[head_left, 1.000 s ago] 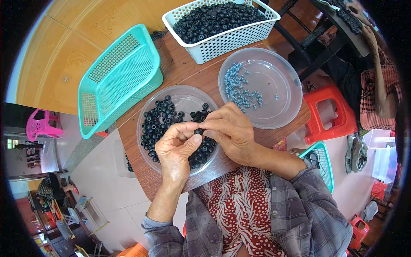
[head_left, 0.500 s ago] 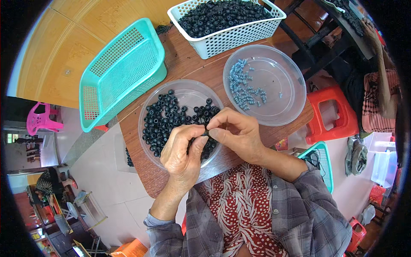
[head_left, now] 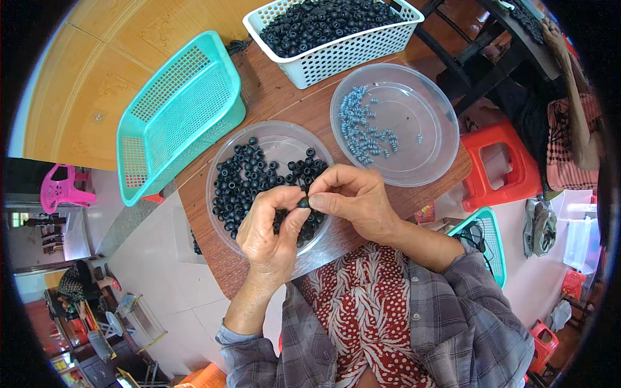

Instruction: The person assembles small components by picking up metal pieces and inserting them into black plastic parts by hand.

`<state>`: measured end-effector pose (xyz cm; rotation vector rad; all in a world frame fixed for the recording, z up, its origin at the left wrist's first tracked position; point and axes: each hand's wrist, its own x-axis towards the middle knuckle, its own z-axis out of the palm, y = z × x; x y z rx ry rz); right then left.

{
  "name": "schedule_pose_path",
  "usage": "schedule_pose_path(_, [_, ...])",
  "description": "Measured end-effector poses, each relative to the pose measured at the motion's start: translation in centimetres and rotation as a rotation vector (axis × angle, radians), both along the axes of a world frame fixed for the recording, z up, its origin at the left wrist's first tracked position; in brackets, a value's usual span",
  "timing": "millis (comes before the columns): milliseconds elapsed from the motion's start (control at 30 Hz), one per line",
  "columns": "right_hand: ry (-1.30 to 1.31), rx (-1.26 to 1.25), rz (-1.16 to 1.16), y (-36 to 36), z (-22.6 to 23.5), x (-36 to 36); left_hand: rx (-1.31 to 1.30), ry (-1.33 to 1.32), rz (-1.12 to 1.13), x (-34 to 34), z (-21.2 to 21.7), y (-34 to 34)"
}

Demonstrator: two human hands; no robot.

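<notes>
Over the front of a clear round tub [head_left: 217, 139], my left hand [head_left: 268, 226] and my right hand [head_left: 356, 200] meet at the fingertips. A small round black bead-like piece [head_left: 303, 202] is pinched between them, with both thumbs and index fingers on it. Its far side is hidden by the fingers. Many similar black pieces with holes [head_left: 242, 184] lie loose in the tub below. A second clear round tub [head_left: 424, 165], to the right, has small silvery-blue coil-shaped pieces [head_left: 365, 129] gathered on its left side.
A white perforated basket [head_left: 349, 55] heaped with black pieces stands at the back of the wooden table [head_left: 272, 90]. An empty turquoise basket [head_left: 184, 116] is at the left. Right of the table are a red stool [head_left: 501, 165] and another turquoise basket [head_left: 495, 252]. Another person's arm [head_left: 579, 110] shows far right.
The whole view has shifted slightly. My hands stay pinched together over the tub, and the black piece between the fingertips now shows more plainly.
</notes>
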<state>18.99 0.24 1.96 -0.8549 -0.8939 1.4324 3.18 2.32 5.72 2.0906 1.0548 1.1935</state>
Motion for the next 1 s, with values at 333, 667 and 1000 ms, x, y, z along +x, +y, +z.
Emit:
schedule_pose_path(333, [-0.185,0.048,-0.003,-0.19,0.00,0.03,0.092,0.022,0.015,0.01,-0.67,0.13])
schedule_pose_path(667, [-0.178,0.105,-0.104,0.09,-0.03,0.01,-0.055,-0.082,0.012,-0.26,-0.86,-0.12])
schedule_pose_path(1000, [-0.130,0.037,0.011,-0.02,-0.20,0.03,0.152,0.055,-0.001,0.17,-0.44,0.15])
